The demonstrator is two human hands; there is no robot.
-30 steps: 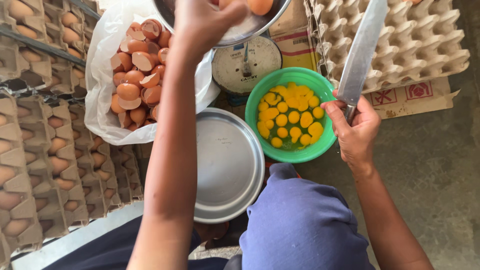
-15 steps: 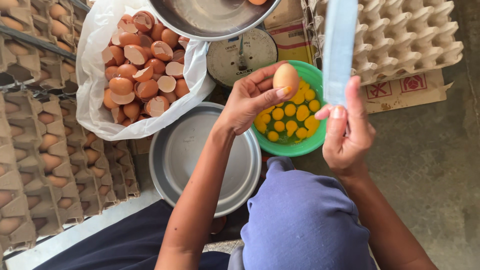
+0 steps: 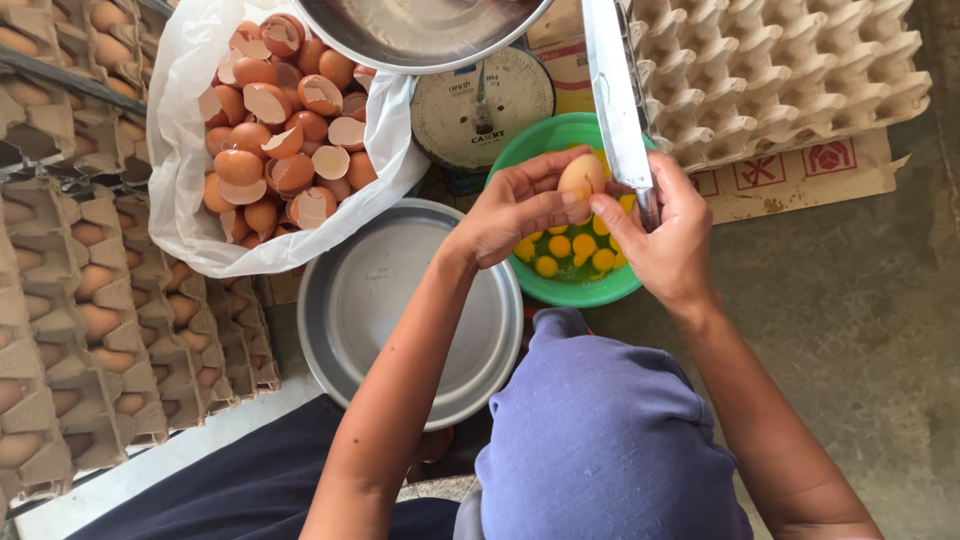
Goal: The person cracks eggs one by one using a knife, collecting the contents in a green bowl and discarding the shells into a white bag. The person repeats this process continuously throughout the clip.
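Egg, brown, pinched in left hand fingers, held above green bowl of yolks. Going left to right: far left of the fingers, stacked cardboard trays with brown eggs in the cups. Next, white plastic bag full of broken brown eggshells, well left of the fingers and above them in frame. Round metal pan just left of and below the left hand, forearm crossing over it. Metal bowl at top edge, weighing scale dial under it, above the fingers. Right hand touches the egg with its thumb tip; its fingers are wrapped around a knife, blade pointing up out of frame, flat side just right of the egg. Empty grey egg trays right of the fingers, lying on flat cardboard. Concrete floor further right. Blue-clad knee below both hands.
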